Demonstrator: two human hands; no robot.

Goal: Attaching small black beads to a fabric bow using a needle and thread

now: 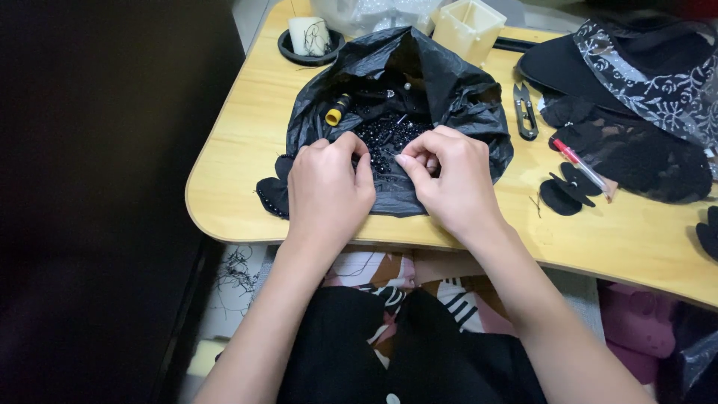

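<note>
Mid-table, on an opened black plastic bag (419, 82): loose black beads (389, 138), tiny, light, likely slippery, best pinched singly. Left hand (329, 183) curled, fingertips at the pile; right hand (449, 176) pinched shut, perhaps on a bead, hard to tell. Nearby, thread snips (526, 112).

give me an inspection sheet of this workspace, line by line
surface: light wooden table, rounded edge, crowded on the right
job's things: open black plastic bag holding small black beads and a yellow-capped spool
clutter: thread snips, red pen, black fabric pieces, black hat with lace, cream box, candle on dish
grippers: left hand and right hand both pinching over the beads; what they pinch is too small to tell
cables: nothing seen
surroundings: dark panel at left, thread scraps on floor
</note>
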